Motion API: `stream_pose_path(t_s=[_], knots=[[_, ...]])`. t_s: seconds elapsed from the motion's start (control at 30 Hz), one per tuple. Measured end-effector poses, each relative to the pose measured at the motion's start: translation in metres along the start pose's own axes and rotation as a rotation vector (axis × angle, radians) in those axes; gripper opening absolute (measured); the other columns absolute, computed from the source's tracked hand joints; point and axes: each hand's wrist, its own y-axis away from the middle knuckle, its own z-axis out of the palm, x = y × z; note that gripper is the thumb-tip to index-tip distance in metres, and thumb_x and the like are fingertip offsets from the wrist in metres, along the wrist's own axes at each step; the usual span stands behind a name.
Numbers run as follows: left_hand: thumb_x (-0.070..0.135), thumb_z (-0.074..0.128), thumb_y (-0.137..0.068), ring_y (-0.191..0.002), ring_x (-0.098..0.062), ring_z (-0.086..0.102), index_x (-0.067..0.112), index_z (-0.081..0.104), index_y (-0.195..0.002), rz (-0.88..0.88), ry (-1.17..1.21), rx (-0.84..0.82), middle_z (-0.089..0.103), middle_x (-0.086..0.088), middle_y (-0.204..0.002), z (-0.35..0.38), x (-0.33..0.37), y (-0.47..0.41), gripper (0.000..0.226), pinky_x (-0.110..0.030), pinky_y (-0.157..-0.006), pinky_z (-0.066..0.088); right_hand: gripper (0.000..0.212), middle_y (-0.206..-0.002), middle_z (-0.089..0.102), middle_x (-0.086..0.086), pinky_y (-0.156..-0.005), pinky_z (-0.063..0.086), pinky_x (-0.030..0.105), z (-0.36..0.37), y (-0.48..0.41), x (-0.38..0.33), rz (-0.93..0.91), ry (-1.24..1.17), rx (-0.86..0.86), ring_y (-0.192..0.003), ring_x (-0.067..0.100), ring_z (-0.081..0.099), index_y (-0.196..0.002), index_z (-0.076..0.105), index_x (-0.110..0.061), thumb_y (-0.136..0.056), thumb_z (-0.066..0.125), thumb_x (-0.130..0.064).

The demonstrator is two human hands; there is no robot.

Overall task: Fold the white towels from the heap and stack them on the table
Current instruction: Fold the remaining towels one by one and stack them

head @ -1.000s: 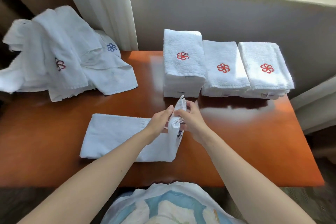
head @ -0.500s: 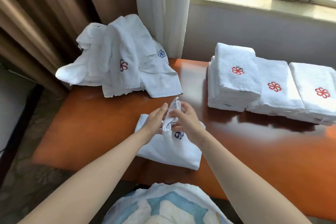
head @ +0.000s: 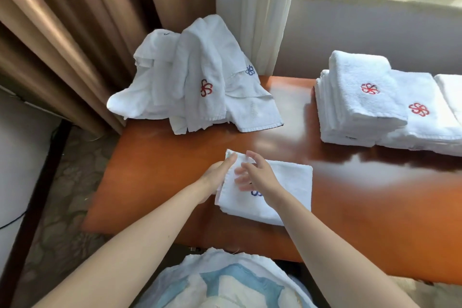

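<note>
Head: three stacks [head: 422,117], one heap [head: 200,82]

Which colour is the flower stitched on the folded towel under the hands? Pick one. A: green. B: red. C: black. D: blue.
D: the flower showing just past the right hand on the folded towel is stitched in blue thread.
</note>
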Motion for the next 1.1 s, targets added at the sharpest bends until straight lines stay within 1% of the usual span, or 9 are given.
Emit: stream_pose_path(t_s=[0.1, 0.23, 0.37, 0.47, 0.67, 0.77, 0.93, 1.03, 1.1], knots=[[0.046, 0.060, -0.093, -0.097, -0.019, 0.066, 0.018, 0.063, -0.109, 0.027, -0.140, 0.094, 0.069, -0.004, -0.108, 0.000, -0.008, -0.008, 0.032, -0.036, -0.087, 0.052, 0.049, -0.102, 0.066, 0.008, -0.064, 0.054, 0.027, 0.002, 0.003, 0.010, -0.014, 0.039, 0.102, -0.072, 0.016, 0.066, -0.141, 0.042, -0.018, -0.094, 0.049, -0.007], [0.019, 0.053, -0.097, -0.092, -0.017, 0.065, 0.020, 0.059, -0.104, 0.077, -0.132, 0.130, 0.066, -0.003, -0.105, 0.002, -0.013, -0.016, 0.009, -0.031, -0.076, 0.053, 0.042, -0.094, 0.065, -0.005, -0.061, 0.048, 0.020, -0.004, 0.012, 0.022, -0.097, 0.205, 0.315, -0.070, 0.006, 0.063, -0.132, 0.053, -0.021, -0.093, 0.045, -0.009], [0.021, 0.050, -0.098, -0.093, -0.019, 0.066, 0.013, 0.062, -0.109, 0.075, -0.104, 0.129, 0.068, -0.005, -0.107, 0.004, -0.021, -0.022, 0.017, -0.029, -0.072, 0.051, 0.042, -0.122, 0.058, -0.009, -0.086, 0.048, 0.031, -0.015, 0.021, 0.034, -0.165, 0.514, 0.476, -0.113, 0.012, 0.054, -0.130, 0.055, -0.026, -0.091, 0.048, -0.012], [0.032, 0.044, -0.100, -0.080, -0.024, 0.060, 0.006, 0.060, -0.092, 0.036, -0.180, 0.150, 0.065, -0.011, -0.091, 0.002, -0.028, -0.025, 0.031, -0.034, -0.070, 0.043, 0.049, -0.139, 0.050, -0.004, -0.103, 0.037, 0.035, -0.022, 0.026, 0.044, -0.195, 0.726, 0.533, -0.130, 0.018, 0.041, -0.137, 0.053, -0.023, -0.089, 0.053, -0.010], [0.038, 0.052, -0.090, -0.057, -0.012, 0.048, 0.023, 0.044, -0.074, 0.180, -0.897, 0.433, 0.052, 0.011, -0.068, -0.005, -0.024, -0.019, 0.023, -0.026, -0.051, 0.031, 0.061, -0.156, 0.031, 0.003, -0.118, 0.018, 0.040, -0.036, 0.032, 0.058, -0.192, 0.984, 0.498, -0.149, 0.024, 0.020, -0.147, 0.039, -0.017, -0.088, 0.052, -0.012], [0.023, 0.060, -0.087, -0.075, -0.013, 0.055, 0.025, 0.051, -0.088, 0.523, -1.001, 0.453, 0.054, 0.013, -0.082, 0.001, -0.021, -0.019, 0.009, -0.028, -0.063, 0.039, 0.066, -0.167, 0.004, 0.002, -0.122, -0.003, 0.046, -0.041, 0.030, 0.065, -0.119, 1.091, 0.445, -0.153, 0.020, -0.003, -0.155, 0.022, -0.021, -0.093, 0.045, -0.018], [0.019, 0.055, -0.091, -0.125, -0.019, 0.048, 0.026, 0.063, -0.122, 0.858, -1.221, 0.050, 0.056, 0.005, -0.129, 0.028, -0.023, -0.029, 0.033, -0.033, -0.106, 0.035, 0.064, -0.167, -0.006, 0.003, -0.121, -0.004, 0.050, -0.046, 0.027, 0.076, -0.115, 1.162, 0.411, -0.153, 0.022, -0.009, -0.158, 0.012, -0.023, -0.099, 0.037, -0.027], [0.038, 0.048, -0.099, -0.152, -0.022, 0.012, 0.029, 0.040, -0.149, 0.840, -1.350, -0.094, 0.022, 0.001, -0.163, 0.037, -0.025, -0.039, 0.052, -0.039, -0.123, 0.003, 0.064, -0.166, -0.011, 0.003, -0.121, -0.007, 0.049, -0.056, 0.025, 0.088, -0.113, 1.198, 0.401, -0.153, 0.022, -0.013, -0.159, 0.003, -0.026, -0.103, 0.032, -0.038], [0.063, 0.034, -0.097, -0.152, -0.021, -0.013, 0.035, 0.011, -0.158, 0.761, -1.489, -0.093, -0.006, 0.005, -0.166, 0.034, -0.026, -0.049, 0.071, -0.046, -0.121, -0.013, 0.065, -0.166, -0.016, 0.002, -0.121, -0.012, 0.046, -0.062, 0.023, 0.097, -0.139, 1.228, 0.402, -0.152, 0.021, -0.018, -0.159, -0.002, -0.029, -0.103, 0.029, -0.045]])
